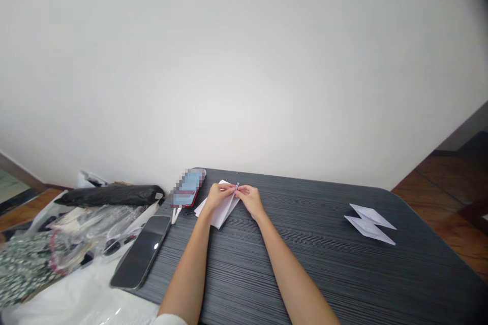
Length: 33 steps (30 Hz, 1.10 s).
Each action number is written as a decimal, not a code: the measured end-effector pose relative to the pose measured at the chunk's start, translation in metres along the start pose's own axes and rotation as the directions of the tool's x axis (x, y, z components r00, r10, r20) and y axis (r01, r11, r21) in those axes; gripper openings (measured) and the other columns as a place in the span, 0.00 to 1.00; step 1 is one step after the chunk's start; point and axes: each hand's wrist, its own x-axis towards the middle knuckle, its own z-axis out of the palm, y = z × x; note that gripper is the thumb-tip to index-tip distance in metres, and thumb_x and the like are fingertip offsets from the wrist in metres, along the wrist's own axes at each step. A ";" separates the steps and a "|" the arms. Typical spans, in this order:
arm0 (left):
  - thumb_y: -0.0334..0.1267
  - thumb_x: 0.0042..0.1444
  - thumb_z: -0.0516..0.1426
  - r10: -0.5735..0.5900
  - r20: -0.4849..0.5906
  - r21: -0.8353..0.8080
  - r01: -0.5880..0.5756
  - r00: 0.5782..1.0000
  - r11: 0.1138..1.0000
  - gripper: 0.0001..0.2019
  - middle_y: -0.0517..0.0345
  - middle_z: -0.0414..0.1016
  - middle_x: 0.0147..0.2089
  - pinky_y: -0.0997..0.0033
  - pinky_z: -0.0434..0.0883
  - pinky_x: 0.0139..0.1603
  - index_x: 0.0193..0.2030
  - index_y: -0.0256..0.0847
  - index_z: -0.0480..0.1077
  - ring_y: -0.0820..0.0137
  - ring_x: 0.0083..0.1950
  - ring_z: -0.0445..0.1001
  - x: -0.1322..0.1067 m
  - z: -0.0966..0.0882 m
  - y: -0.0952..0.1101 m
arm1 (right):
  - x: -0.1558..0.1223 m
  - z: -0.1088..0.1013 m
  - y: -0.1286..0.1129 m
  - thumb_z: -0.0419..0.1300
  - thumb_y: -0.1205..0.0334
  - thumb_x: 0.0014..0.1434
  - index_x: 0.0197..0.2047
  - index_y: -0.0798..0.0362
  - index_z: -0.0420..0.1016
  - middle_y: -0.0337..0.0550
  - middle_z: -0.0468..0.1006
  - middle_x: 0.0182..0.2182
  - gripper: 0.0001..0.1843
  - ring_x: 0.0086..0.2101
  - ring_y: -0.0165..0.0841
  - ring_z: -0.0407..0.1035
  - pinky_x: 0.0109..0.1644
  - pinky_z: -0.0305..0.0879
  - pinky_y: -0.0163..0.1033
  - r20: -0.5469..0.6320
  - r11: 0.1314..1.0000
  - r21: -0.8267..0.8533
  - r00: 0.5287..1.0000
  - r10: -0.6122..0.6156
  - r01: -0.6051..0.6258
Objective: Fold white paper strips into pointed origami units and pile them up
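A folded sheet of white paper (222, 217) is held upright at the far side of the dark table, to the left of its middle. My left hand (218, 196) pinches its upper edge from the left. From the right, my right hand (249, 198) grips the same edge with fingers and thumb, the two hands' fingertips nearly meeting. More white paper shows behind and under the left hand; whether it is a separate stack I cannot tell. Off to the right lie two folded white paper pieces (370, 230), one close behind the other.
A phone with a lit screen (187, 188) stands at the table's back left. Nearer, a dark phone (142, 251) lies at the left edge. Beyond that edge are plastic bags (110, 223) and a long black bundle (110, 195). A white wall (244, 71) rises behind the table (305, 233).
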 end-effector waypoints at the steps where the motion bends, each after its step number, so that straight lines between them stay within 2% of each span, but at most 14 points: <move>1: 0.42 0.45 0.56 0.001 0.004 -0.007 -0.001 1.000 1.000 0.13 0.48 0.75 0.36 0.67 0.65 0.41 0.29 0.33 0.75 0.62 0.40 0.71 0.000 0.000 0.001 | 0.000 0.000 -0.001 0.62 0.62 0.37 0.25 0.58 0.71 0.43 0.76 0.22 0.09 0.25 0.34 0.71 0.34 0.67 0.39 0.002 1.000 0.007 1.000 0.002 -0.002; 15: 0.39 0.43 0.57 0.026 0.069 -0.073 -0.021 0.997 0.997 0.10 0.48 0.74 0.38 0.66 0.65 0.44 0.27 0.33 0.75 0.63 0.41 0.71 -0.003 -0.004 0.006 | -0.001 -0.003 -0.004 0.63 0.63 0.34 0.25 0.58 0.73 0.43 0.76 0.23 0.11 0.28 0.34 0.70 0.38 0.64 0.39 0.058 0.998 0.049 0.998 0.033 -0.036; 33: 0.38 0.43 0.57 0.023 0.068 -0.083 -0.018 0.997 0.996 0.09 0.49 0.75 0.37 0.67 0.65 0.44 0.26 0.34 0.75 0.64 0.40 0.71 -0.004 -0.004 0.007 | -0.001 -0.003 -0.006 0.63 0.64 0.34 0.24 0.57 0.72 0.42 0.76 0.22 0.10 0.27 0.32 0.70 0.37 0.63 0.38 0.059 0.998 0.035 0.997 0.045 -0.047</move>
